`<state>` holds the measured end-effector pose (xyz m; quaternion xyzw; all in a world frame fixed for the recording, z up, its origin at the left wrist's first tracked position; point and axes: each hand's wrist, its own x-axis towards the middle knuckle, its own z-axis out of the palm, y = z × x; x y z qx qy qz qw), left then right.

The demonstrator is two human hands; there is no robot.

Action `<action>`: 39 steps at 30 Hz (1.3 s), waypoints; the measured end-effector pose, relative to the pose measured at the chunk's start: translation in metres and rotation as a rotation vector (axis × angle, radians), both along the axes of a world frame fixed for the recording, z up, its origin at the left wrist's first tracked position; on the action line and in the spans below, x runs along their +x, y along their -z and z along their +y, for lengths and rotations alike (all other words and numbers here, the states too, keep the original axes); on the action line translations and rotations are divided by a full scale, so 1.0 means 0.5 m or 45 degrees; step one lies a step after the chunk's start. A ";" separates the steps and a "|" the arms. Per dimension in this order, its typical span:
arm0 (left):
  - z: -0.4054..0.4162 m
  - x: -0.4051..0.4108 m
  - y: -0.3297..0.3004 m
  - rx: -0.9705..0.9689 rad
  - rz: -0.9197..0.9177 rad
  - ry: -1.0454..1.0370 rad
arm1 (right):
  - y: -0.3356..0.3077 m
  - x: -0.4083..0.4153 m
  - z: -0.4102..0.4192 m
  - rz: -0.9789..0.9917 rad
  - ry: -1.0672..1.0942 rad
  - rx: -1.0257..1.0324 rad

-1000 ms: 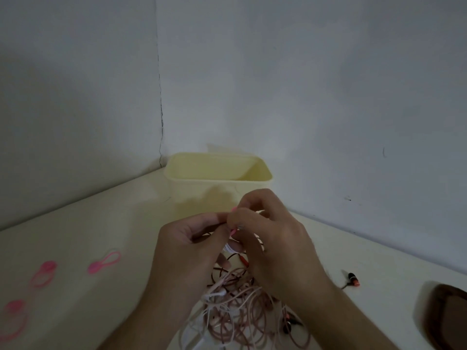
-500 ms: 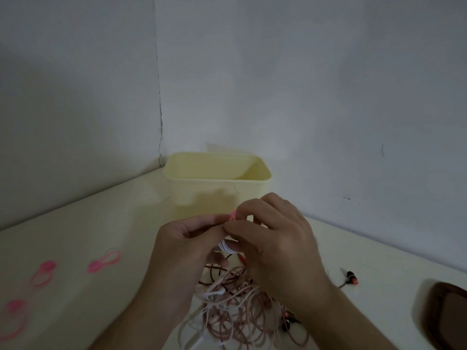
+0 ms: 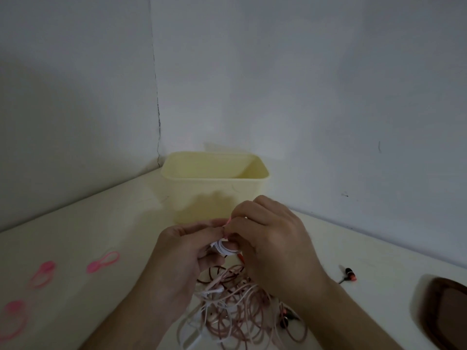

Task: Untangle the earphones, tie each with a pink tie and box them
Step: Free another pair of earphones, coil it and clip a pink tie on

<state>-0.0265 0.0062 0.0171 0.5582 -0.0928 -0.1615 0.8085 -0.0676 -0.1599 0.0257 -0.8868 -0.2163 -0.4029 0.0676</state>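
1. Holding a small white coiled earphone bundle (image 3: 223,247) above the tabletop (image 3: 106,223), the left hand (image 3: 182,263) grips it from below with curled fingers, just in front of the yellow box (image 3: 214,188).
2. The right hand (image 3: 273,238) pinches a pink tie (image 3: 228,221) at the top of that bundle, fingertips meeting those of the left hand; the tie looks only partly fastened.
3. Beneath both hands lies the tangled heap of earphones (image 3: 240,311), pink, white and dark red cords looped through one another.
4. Three spare pink ties (image 3: 102,262) lie well apart on the left of the tabletop.
5. Risk: the springy coil could loosen if the left grip eases before the tie closes, undoing the winding.
6. Risk: the tie could slip from the pinch and drop into the heap, where pink cords would hide it.
7. Risk: a trailing cord may be snagged in the heap; lifting the bundle toward the box would then drag the tangle along.
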 end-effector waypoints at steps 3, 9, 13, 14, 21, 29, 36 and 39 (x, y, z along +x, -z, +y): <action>-0.005 -0.004 -0.003 0.011 -0.068 -0.086 | -0.005 -0.005 0.013 0.078 -0.037 0.133; -0.010 -0.011 -0.005 0.097 -0.276 -0.263 | -0.011 -0.015 0.032 0.421 -0.055 0.905; -0.013 -0.018 -0.003 0.177 -0.473 -0.332 | -0.027 -0.014 0.034 0.527 -0.160 1.416; -0.013 -0.021 -0.003 0.190 -0.507 -0.333 | -0.030 -0.014 0.034 0.529 -0.175 1.488; -0.020 -0.023 0.003 0.205 -0.603 -0.322 | -0.038 -0.020 0.036 0.442 -0.103 1.568; -0.017 -0.027 -0.002 0.165 -0.693 -0.268 | -0.042 -0.019 0.022 0.492 0.001 1.368; -0.020 -0.020 0.012 0.238 -0.722 -0.311 | -0.058 -0.020 0.010 0.684 0.095 1.158; -0.018 -0.018 0.005 0.282 -0.765 -0.325 | -0.068 -0.024 -0.005 0.674 0.154 1.091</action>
